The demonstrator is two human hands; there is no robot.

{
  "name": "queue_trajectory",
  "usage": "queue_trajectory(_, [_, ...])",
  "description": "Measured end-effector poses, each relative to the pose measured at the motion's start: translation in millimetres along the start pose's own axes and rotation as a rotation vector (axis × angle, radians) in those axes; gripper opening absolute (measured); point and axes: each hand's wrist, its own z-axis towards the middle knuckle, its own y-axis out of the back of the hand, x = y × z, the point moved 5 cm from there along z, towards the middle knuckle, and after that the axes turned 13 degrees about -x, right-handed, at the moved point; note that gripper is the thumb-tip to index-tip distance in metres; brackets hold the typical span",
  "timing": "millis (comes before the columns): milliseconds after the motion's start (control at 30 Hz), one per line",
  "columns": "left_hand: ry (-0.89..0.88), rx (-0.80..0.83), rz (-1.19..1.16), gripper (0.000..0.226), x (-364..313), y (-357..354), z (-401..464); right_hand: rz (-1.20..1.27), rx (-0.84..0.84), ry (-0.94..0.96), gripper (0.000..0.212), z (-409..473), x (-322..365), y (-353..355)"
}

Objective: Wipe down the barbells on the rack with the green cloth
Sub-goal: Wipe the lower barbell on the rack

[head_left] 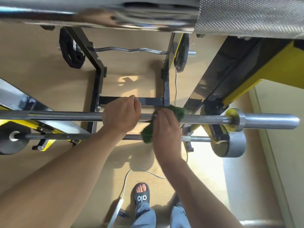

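Observation:
A long steel barbell (205, 120) lies across the black and yellow rack (233, 83) at mid-frame. My left hand (121, 115) grips the bar from above near its middle. Just to the right, my right hand (166, 127) holds the green cloth (176, 111) wrapped around the bar, with a loose end (147, 134) hanging below. A second barbell (195, 139) with grey plates rests lower on the rack. A curl bar (130, 50) with black plates sits on the far rungs. Another bar with a knurled sleeve (246, 15) fills the top edge, very close and blurred.
The rack's black floor frame (97, 76) stands on a light wooden floor (41, 66). A grey plate (230, 144) hangs at the right, a black one (11, 142) at the left. A white cable (126, 178) curls near my sandalled foot (140, 194).

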Motion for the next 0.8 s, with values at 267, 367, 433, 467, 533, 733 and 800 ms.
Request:
queue_trajectory(267, [0.028,0.014,-0.012,0.047,5.3,-1.7,1.9,-0.156,-0.092,-0.043,0.017,14.1,-86.9,60.7])
queue_trajectory(367, [0.023,0.012,-0.012,0.047,1.5,-1.2,1.1,-0.200,-0.139,-0.159,0.011,7.7,-63.4,39.5])
queue_trajectory(433, [0.023,0.022,-0.004,0.047,1.1,-2.3,1.3,-0.122,-0.042,-0.019,0.014,-0.2,-16.7,7.5])
queue_trajectory(467, [0.025,0.023,0.005,0.046,1.6,-3.2,1.4,-0.048,-0.016,0.027,0.013,-4.2,-0.4,-2.1])
queue_trajectory(533, [0.030,0.016,0.009,0.045,4.0,-3.6,0.4,0.039,0.056,0.092,0.023,-4.8,3.7,-5.4])
queue_trajectory(733, [0.016,-0.025,0.005,0.043,5.9,-2.1,2.0,-0.080,-0.118,-0.145,0.018,11.8,-90.2,63.5])
queue_trajectory(800, [0.016,-0.041,0.009,0.042,2.8,-1.1,1.7,-0.132,-0.216,-0.272,0.019,6.9,-80.6,55.6])
